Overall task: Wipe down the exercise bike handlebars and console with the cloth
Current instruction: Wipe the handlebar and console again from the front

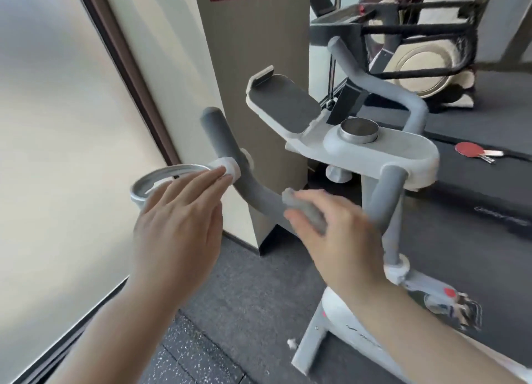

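Here your right hand [331,228] pinches the small grey cloth [305,210] against the grey foam handlebar [247,187] left of the white console [403,150], while your left hand [178,219], fingers straight, touches the handlebar's white collar [230,169].

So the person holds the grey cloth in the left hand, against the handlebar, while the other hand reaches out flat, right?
Not quite: the head view shows the grey cloth gripped in the right hand, against the handlebar. The left hand is the one reaching out flat, its fingertips at the white collar on that bar.
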